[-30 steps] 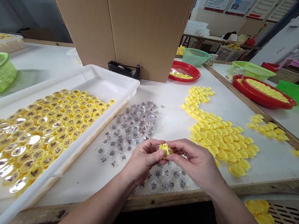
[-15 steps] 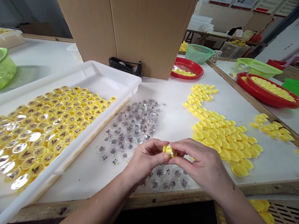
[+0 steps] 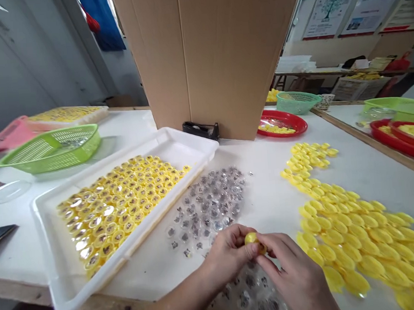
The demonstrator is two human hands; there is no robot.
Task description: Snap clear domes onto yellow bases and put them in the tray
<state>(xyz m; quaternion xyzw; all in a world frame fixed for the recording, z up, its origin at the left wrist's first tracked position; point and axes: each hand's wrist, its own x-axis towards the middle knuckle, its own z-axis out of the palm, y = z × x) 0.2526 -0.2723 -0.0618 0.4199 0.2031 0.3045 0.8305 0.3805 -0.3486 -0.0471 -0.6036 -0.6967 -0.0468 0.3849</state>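
Between my fingertips is a small round yellow plastic piece (image 3: 251,238), with a dark mark on its lower side. My left hand (image 3: 230,249) is closed on it from the left, thumb and fingers pinching. From the other side my right hand (image 3: 294,265) grips it too, so part of it is hidden. Clear plastic discs with dark animal prints (image 3: 212,200) lie beyond and beneath my hands. To the right spread many yellow cup-like pieces (image 3: 345,225). A white tray (image 3: 188,144) at the left holds rows of yellow pieces with printed clear tops (image 3: 124,199).
Behind the tray stand a tall cardboard box (image 3: 217,63) and a black tape dispenser (image 3: 201,130). A green basket (image 3: 53,160) sits on the left. Further back right are a red plate (image 3: 299,124) and a teal basket (image 3: 298,102). A wooden strip (image 3: 385,145) edges the table.
My view has tilted up and swung left, so the scene appears lower and further right. Both hands still pinch the yellow piece, which now shows more of its plain yellow side.
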